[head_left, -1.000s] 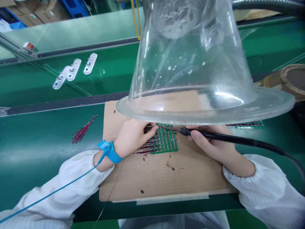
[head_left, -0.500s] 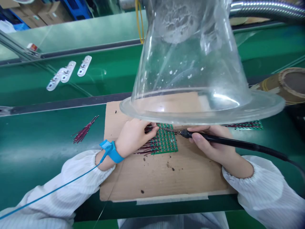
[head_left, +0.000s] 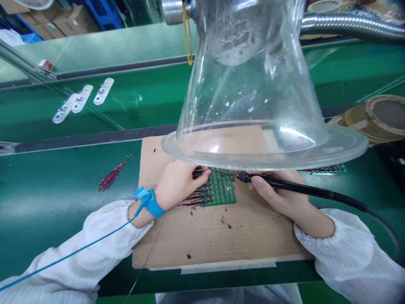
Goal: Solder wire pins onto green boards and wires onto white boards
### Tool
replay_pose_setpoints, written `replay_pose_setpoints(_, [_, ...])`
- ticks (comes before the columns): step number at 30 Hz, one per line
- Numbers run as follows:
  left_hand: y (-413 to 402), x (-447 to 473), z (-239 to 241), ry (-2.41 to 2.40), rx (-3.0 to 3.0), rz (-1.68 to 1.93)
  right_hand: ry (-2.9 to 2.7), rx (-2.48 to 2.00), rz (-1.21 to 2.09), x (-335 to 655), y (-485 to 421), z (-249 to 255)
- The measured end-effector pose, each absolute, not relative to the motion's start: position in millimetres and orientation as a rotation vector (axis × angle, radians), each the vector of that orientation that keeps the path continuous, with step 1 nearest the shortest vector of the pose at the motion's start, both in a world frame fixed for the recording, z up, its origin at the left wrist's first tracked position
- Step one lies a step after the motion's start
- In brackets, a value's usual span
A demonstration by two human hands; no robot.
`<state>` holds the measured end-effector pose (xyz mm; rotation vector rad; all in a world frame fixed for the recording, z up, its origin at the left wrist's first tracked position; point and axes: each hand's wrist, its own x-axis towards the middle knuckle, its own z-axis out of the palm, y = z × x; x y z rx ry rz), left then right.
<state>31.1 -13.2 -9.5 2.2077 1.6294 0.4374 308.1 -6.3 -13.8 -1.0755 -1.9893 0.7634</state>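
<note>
Circuit board (head_left: 221,190) mid-frame on cardboard (head_left: 221,236), clear hood (head_left: 253,105) overhanging; left hand (head_left: 177,183) on board, grip unclear; right hand (head_left: 281,196) clamps soldering iron (head_left: 284,184).

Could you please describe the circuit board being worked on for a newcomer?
Find the big clear hood over the brown cardboard sheet. Under its near rim lies a green circuit board. Unlike the other green board farther right, it lies between the left hand and the right hand, which holds a soldering iron.
</note>
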Motion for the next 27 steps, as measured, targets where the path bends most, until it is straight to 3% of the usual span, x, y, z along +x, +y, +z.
replay_pose_setpoints(17, [-10,31,-8,1.602,2.059,0.437,-1.587,-1.096,0.909,305,-9,-16])
replay_pose_setpoints(27, [-6,20,-3,1.552,2.166,0.543,-1.881,-1.049,0.805,311,2,-23])
